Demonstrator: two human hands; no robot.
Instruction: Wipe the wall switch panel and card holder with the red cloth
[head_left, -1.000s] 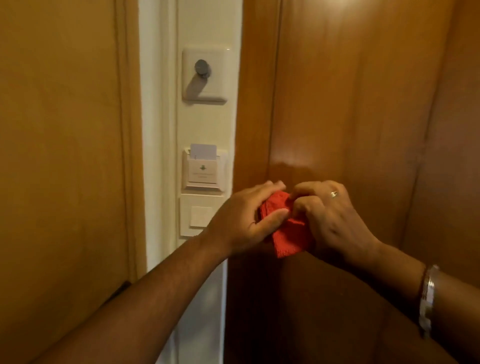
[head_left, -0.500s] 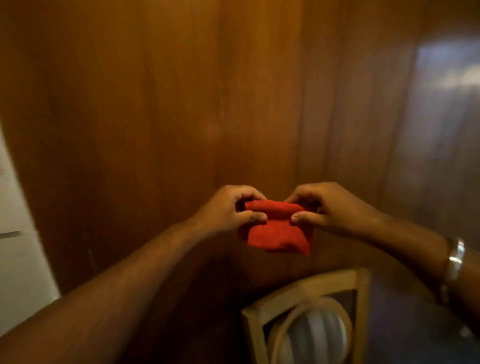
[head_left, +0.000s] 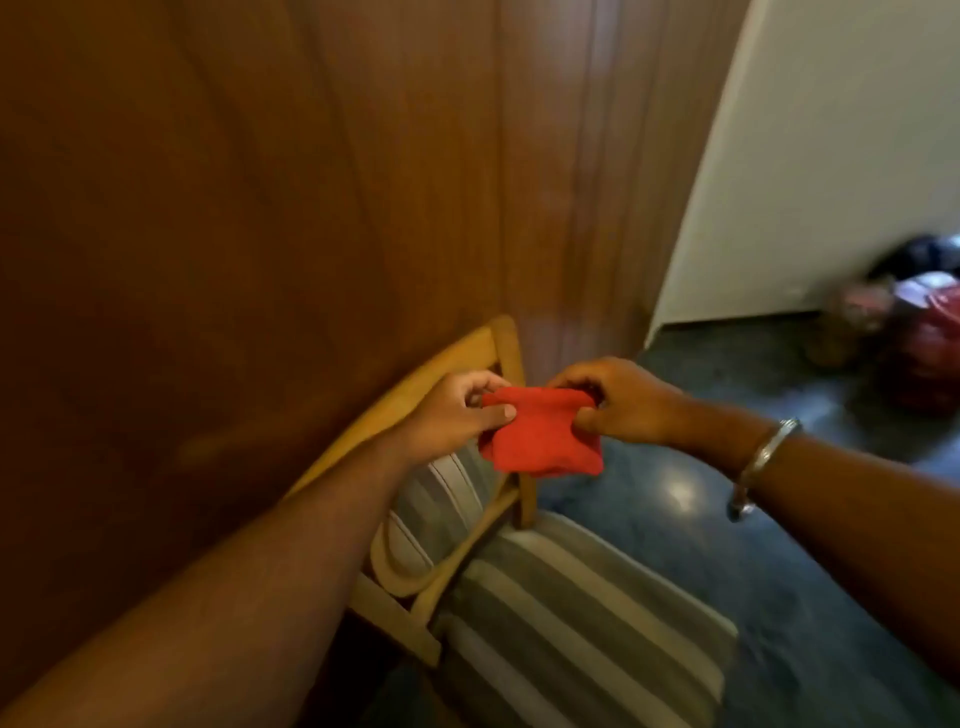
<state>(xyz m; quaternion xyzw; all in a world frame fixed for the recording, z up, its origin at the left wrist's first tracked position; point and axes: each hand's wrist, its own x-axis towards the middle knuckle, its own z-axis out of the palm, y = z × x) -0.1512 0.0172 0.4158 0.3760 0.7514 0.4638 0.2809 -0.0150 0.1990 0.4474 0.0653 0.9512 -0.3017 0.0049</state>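
Note:
The red cloth (head_left: 540, 434) hangs folded between both my hands, in front of me above a chair. My left hand (head_left: 454, 415) pinches its upper left corner with thumb and fingers. My right hand (head_left: 621, 400) grips the upper right corner; a metal bangle sits on that wrist. The wall switch panel and the card holder are out of view.
A wooden chair (head_left: 498, 343) with a striped grey and white cushion (head_left: 587, 623) stands against the brown wood panelling (head_left: 260, 208), right below my hands. A white wall (head_left: 831, 156) rises at the right. Bags (head_left: 924, 338) lie on the dark shiny floor (head_left: 779, 519) at the far right.
My view has swung right and down, away from the switch panel and card holder to the chair and floor. Both hands have kept hold of the red cloth, now stretched between them.

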